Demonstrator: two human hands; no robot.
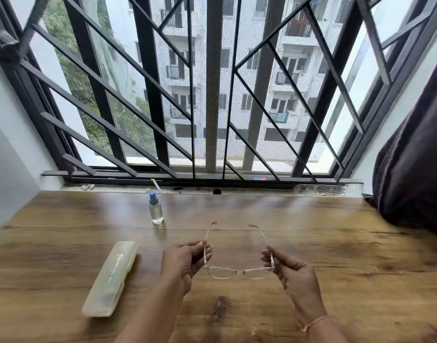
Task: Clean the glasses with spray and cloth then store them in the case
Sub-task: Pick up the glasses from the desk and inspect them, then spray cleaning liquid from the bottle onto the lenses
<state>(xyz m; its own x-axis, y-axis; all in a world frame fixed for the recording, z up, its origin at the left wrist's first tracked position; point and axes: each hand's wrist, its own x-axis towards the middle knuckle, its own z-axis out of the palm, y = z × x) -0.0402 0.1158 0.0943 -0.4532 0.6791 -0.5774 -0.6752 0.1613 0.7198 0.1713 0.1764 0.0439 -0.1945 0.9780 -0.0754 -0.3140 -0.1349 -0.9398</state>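
Clear-framed glasses (238, 270) hang above the wooden table, arms unfolded and pointing away from me. My left hand (185, 262) pinches the left arm near the hinge. My right hand (290, 269) pinches the right arm the same way. A small clear spray bottle (155, 209) with a blue cap stands upright beyond the glasses, to the left. A pale translucent glasses case (111, 277) lies closed on the table left of my left hand. No cloth is in view.
The wooden table (348, 256) reaches back to a window sill under a black metal grille (212, 95). A dark curtain (415, 169) hangs at the right and rests on the table's far right corner. Small bits of clutter lie on the sill.
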